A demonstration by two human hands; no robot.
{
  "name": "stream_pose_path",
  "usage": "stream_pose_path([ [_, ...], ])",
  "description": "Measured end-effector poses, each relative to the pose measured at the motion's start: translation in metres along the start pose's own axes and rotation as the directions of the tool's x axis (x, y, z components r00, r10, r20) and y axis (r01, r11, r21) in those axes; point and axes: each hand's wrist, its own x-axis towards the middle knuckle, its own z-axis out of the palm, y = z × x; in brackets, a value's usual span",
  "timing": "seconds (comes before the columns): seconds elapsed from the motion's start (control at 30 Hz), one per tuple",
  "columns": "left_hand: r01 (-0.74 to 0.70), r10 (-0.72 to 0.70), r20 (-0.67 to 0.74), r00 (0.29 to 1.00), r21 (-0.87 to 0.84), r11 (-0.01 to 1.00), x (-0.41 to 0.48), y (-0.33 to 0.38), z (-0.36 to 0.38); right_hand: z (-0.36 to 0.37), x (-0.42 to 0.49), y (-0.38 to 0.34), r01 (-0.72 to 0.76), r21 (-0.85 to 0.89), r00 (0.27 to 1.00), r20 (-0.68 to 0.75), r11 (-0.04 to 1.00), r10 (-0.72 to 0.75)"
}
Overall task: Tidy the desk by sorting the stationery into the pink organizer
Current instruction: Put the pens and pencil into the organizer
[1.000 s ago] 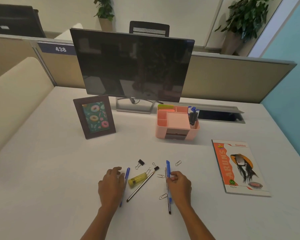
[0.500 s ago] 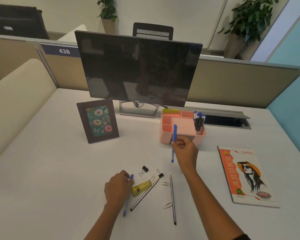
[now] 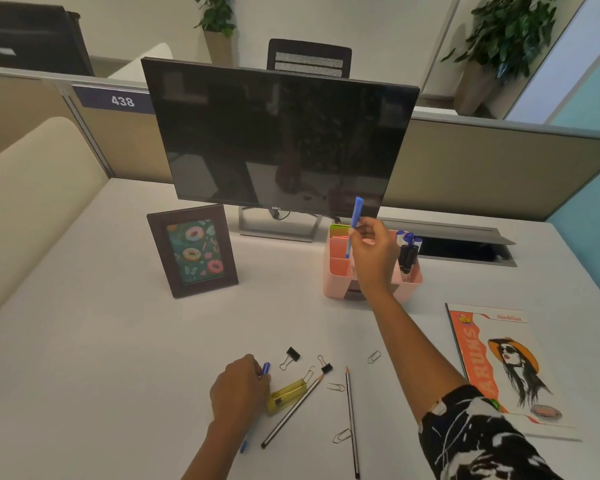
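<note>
Low in the frame, a dark pencil [image 3: 352, 424] and a striped pencil [image 3: 291, 412] lay on the white desk [image 3: 118, 341] among loose paper clips [image 3: 342, 435]. A yellow translucent item [image 3: 286, 394] touched the striped pencil's left side. At lower centre the left hand [image 3: 239, 393] rested on the desk, fingers curled over the lying blue pen [image 3: 265, 368], whose cap poked out past the fingertips. Just above lay two black binder clips [image 3: 291, 355]. An orange notebook [image 3: 482, 358] sat at the right.

Further up, right of centre, the right hand [image 3: 374, 251] pinched the raised blue pen [image 3: 355, 213] between thumb and fingertips, nearly upright, over the pink organizer [image 3: 336, 271]. Markers [image 3: 407, 254] stood in the organizer's right compartment. A photo frame [image 3: 193, 251] stood to the left, and a dark monitor [image 3: 281, 140] rose behind.
</note>
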Motion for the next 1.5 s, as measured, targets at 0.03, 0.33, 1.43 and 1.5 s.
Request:
stream_pose_path([
  [0.03, 0.005, -0.005, 0.006, 1.000, -0.001, 1.000, 0.001, 0.000, 0.000, 0.005, 0.003, 0.002, 0.008, 0.001, 1.000, 0.007, 1.000, -0.008],
  [0.33, 0.061, -0.059, 0.024, 0.998, -0.129, 0.990, 0.011, -0.001, -0.004, 0.040, 0.011, 0.030, -0.044, -0.104, 0.994, 0.098, 0.994, 0.054],
  [1.43, -0.246, 0.199, -0.148, 0.969, -0.668, 0.702, 0.016, 0.096, -0.036, -0.018, -0.138, 0.022, -0.128, 0.059, 0.963, 0.245, 0.990, 0.110],
  [1.5, -0.276, 0.232, -0.155, 0.960, -0.649, 0.709, 0.015, 0.105, -0.035, -0.025, -0.137, 0.021, -0.134, 0.050, 0.963, 0.241, 0.990, 0.118],
])
